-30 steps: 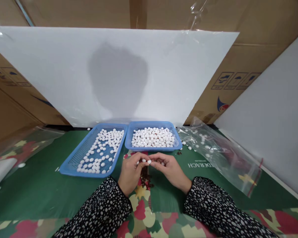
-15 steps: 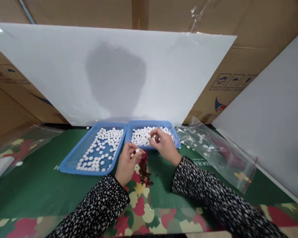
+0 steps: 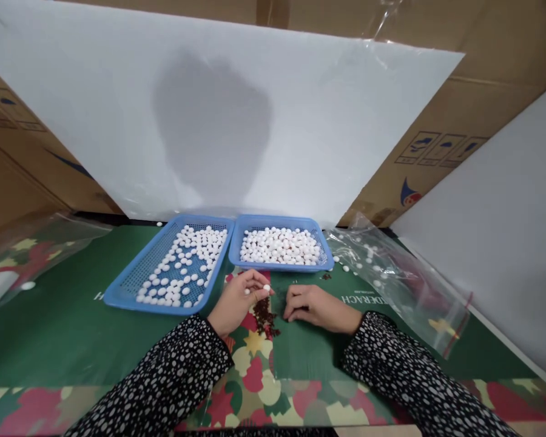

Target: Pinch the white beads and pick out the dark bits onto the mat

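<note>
Now the left hand (image 3: pixel 237 303) pinches a white ball (image 3: pixel 266 287); slackening could drop it onto brown bits (image 3: pixel 264 317) at six o'clock. The curled right hand (image 3: pixel 316 308), apart, hides any contents.

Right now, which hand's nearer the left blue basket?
Left. The left hand is just right of the basket; the right hand is farther right, past the dark crumbs.
</note>
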The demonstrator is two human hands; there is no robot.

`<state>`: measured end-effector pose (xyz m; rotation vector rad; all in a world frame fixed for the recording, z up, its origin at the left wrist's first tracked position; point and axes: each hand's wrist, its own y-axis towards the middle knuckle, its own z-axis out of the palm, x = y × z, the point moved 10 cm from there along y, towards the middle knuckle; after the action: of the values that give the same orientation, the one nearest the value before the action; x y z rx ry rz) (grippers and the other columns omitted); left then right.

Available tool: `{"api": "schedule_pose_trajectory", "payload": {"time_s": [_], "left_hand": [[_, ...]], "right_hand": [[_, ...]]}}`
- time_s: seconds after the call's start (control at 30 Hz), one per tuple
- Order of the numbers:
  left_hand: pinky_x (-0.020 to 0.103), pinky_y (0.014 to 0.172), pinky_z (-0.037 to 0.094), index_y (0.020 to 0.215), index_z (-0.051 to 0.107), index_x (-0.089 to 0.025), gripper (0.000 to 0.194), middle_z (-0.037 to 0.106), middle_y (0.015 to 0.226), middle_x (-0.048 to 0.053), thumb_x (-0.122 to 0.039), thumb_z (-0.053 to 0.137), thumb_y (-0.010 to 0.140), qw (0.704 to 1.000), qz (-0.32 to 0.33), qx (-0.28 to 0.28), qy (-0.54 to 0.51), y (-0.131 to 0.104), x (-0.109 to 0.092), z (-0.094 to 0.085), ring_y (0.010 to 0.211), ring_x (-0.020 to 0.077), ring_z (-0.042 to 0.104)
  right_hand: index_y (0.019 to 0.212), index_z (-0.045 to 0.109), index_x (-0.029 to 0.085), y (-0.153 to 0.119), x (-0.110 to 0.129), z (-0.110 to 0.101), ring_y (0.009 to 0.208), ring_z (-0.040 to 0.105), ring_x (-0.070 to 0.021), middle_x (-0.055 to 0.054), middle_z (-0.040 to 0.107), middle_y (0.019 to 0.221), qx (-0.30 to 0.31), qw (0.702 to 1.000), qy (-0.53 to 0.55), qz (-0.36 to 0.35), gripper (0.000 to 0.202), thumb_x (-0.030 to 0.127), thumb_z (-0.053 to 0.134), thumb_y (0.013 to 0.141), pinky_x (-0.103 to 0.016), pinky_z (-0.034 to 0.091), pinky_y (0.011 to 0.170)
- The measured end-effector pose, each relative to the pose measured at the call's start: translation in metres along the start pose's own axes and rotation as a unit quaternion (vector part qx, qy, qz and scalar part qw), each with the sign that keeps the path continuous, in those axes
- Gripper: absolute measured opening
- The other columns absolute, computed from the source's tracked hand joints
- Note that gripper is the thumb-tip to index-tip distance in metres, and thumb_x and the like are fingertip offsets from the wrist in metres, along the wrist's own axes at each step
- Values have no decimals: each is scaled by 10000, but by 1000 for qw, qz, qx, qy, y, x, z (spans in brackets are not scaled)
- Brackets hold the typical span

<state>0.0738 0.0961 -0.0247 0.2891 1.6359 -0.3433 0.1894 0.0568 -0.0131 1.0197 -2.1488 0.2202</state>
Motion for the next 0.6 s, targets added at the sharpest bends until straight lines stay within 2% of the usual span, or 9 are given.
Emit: {"api": "schedule_pose_trajectory", "payload": {"time_s": [0.17, 0.2, 0.27, 0.33, 0.4, 0.6], "left_hand": [[297, 743, 479, 866, 622, -177, 163, 664, 810, 15, -317, 675, 803, 999, 17, -26, 12, -1, -4, -6, 779, 170, 624], [294, 736, 479, 877, 627, -177, 164, 664, 810, 15, -317, 675, 806, 999, 17, -27, 7, -1, -4, -6, 774, 169, 622], [290, 726, 476, 896, 633, -175, 166, 677, 818, 24, -312, 672, 812, 1000, 12, -21, -8, 0, -2, -4, 778, 171, 627], [279, 712, 466, 902, 634, -172, 166, 686, 817, 27, -300, 681, 807, 1000, 10, -9, -22, 0, -1, -1, 770, 166, 626], [262, 691, 450, 882, 633, -169, 165, 678, 790, 16, -288, 704, 791, 999, 20, -1, -28, 1, -2, 1, 740, 153, 612], [242, 657, 419, 825, 641, -155, 157, 660, 739, 5, -266, 734, 763, 999, 38, 2, -30, 1, -4, 2, 690, 137, 580]], "right_hand": [[889, 723, 208, -2, 4, -1, 783, 614, -168, -43, 634, 895, 7, 1000, 11, -8, 151, 189, 578, 929, -287, 484, 714], [878, 718, 209, -1, 5, -4, 777, 614, -170, -40, 641, 883, -9, 1000, 25, -2, 139, 193, 587, 922, -293, 483, 713], [856, 702, 205, -1, 2, -17, 779, 615, -177, -37, 657, 863, -80, 994, 71, 26, 106, 213, 610, 907, -306, 483, 721], [840, 677, 196, -1, -3, -30, 806, 619, -182, -42, 670, 881, -169, 975, 135, 58, 87, 236, 624, 897, -318, 486, 744], [833, 654, 190, 1, -8, -34, 840, 621, -183, -53, 673, 936, -226, 952, 193, 77, 83, 251, 634, 885, -324, 489, 761], [810, 633, 180, 9, -7, -22, 810, 615, -173, -48, 667, 909, -246, 930, 258, 89, 95, 263, 645, 854, -318, 488, 740]]}}
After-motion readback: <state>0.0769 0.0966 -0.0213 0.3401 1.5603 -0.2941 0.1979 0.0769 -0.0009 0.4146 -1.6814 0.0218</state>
